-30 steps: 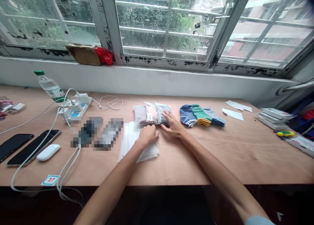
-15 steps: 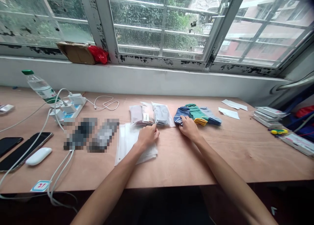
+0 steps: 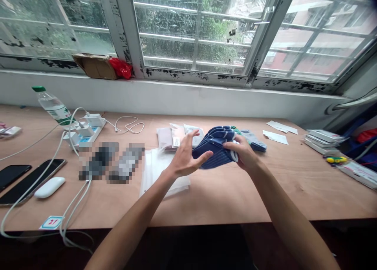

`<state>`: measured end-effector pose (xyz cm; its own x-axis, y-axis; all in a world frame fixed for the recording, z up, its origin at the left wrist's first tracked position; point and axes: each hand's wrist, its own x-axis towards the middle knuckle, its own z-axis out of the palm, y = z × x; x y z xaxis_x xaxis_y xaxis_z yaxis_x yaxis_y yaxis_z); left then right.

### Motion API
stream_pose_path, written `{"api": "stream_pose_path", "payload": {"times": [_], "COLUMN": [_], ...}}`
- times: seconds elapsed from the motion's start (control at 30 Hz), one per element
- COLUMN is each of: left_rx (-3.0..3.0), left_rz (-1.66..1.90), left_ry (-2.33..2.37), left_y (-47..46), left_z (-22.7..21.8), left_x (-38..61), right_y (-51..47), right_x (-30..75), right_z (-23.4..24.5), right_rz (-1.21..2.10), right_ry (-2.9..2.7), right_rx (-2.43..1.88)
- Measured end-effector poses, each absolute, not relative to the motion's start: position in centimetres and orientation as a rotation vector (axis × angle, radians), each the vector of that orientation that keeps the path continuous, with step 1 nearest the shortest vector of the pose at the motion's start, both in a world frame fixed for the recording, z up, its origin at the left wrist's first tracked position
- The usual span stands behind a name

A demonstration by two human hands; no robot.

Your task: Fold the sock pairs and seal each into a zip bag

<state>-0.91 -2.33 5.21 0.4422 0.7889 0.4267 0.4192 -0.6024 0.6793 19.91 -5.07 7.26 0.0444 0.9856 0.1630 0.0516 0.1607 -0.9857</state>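
Observation:
A blue striped sock (image 3: 214, 149) is lifted above the wooden table (image 3: 235, 191), gripped by my right hand (image 3: 244, 152) at its right end. At the sock's left end, my left hand (image 3: 185, 158) has its fingers spread, thumb under and fingers behind the sock. Further socks (image 3: 253, 140), green and grey-blue, lie on the table behind my right hand. Several bagged socks (image 3: 172, 136) lie behind my left hand, and a stack of clear empty plastic bags (image 3: 156, 172) lies below it.
To the left are a power strip (image 3: 88, 128) with white cables, a water bottle (image 3: 53, 107), two phones (image 3: 29, 179) and a white case (image 3: 49, 186). Paper slips (image 3: 277, 135) and small boxes (image 3: 322, 138) lie at the right. A wall and window run along the table's far edge.
My right hand moved from the bagged socks to the sock pile and lifted the blue sock. My left hand left the plastic bags, rose and opened against the sock.

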Motion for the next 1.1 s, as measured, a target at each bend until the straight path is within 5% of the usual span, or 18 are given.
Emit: {"api": "stream_pose_path", "payload": {"times": [0.13, 0.4, 0.67, 0.87, 1.1], "left_rx": [2.124, 2.371, 2.660, 2.477, 2.217], "left_rz": [0.737, 0.287, 0.441, 0.890, 0.915], "left_ry": [0.936, 1.560, 1.451, 1.088, 0.839], "left_y": [-1.9, -2.5, -2.3, -1.9, -1.6], "left_z": [5.4, 1.4, 0.8, -0.2, -0.3], "left_x": [-0.7, 0.3, 1.0, 0.5, 0.2], "right_y": [-4.9, -2.7, -3.4, -3.7, -4.1], "right_x": [18.9, 20.9, 19.6, 19.7, 19.1], "right_z": [5.4, -1.7, -3.0, -3.2, -3.1], "right_rz": [1.377, 0.715, 0.395, 0.315, 0.237], "right_ry": [-1.228, -1.870, -1.974, -1.931, -1.997], "right_rx": [-1.210, -1.389, -1.469, -1.447, -1.295]}}
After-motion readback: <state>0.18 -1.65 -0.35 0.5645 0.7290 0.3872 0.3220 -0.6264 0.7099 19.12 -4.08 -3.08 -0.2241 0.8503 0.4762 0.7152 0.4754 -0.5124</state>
